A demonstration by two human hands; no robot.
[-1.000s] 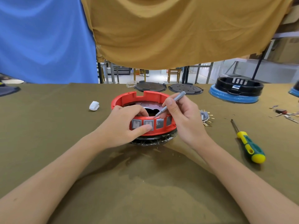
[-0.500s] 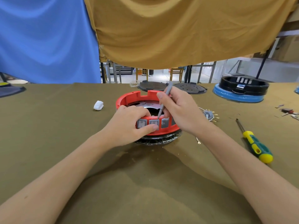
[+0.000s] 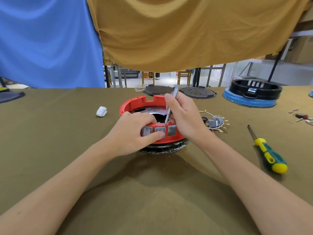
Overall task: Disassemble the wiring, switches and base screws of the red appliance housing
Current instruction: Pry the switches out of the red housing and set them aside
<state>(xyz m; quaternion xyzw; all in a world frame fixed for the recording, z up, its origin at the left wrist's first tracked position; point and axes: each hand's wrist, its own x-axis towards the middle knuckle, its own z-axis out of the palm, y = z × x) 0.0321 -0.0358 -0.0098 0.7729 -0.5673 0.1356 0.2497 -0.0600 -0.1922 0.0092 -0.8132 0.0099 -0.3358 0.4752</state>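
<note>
The red round housing (image 3: 135, 103) sits mid-table on a black base. Its near wall carries a row of grey rocker switches (image 3: 146, 130). My left hand (image 3: 133, 133) grips that near wall, fingers curled over the rim and thumb pressing on the middle switch. My right hand (image 3: 184, 116) holds a thin grey tool (image 3: 170, 107) nearly upright, its tip at the top edge of the wall just behind the middle switch. A bundle of removed grey switches and white wires (image 3: 216, 122) lies right of the housing.
A green-and-yellow screwdriver (image 3: 269, 153) lies on the olive cloth at right. A white wad (image 3: 101, 111) sits left of the housing. Two black discs (image 3: 197, 92) and a black-and-blue housing (image 3: 252, 94) stand at the back. Small parts (image 3: 302, 117) lie far right.
My right hand has swung the grey tool from a slant to nearly upright, bringing its tip down onto the wall behind the middle switch. My left hand keeps its grip on the housing.
</note>
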